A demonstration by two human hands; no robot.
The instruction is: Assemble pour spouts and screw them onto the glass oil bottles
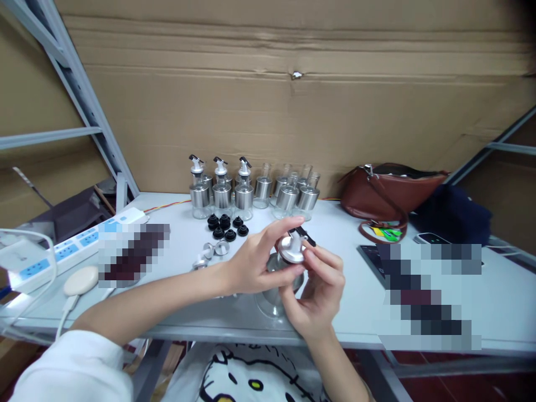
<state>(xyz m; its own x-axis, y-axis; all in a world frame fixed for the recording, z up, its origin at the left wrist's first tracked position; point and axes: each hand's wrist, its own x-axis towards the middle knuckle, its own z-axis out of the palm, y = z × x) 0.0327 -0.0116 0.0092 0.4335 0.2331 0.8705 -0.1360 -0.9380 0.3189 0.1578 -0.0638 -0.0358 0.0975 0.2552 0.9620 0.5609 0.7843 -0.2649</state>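
A glass oil bottle with a steel sleeve stands near the table's front edge, partly hidden by my hands. Over its top sits a silver pourer spout with a black flip lever, slightly tilted. From the left, my left hand pinches the spout with thumb and fingers. On the other side my right hand has its fingers closed against the spout's rim. Whether the spout is seated in the bottle neck cannot be seen.
Behind stand fitted bottles and several bottles without spouts. Black stoppers and silver caps lie left of my hands. A power strip is at the left, a brown handbag and a phone at the right.
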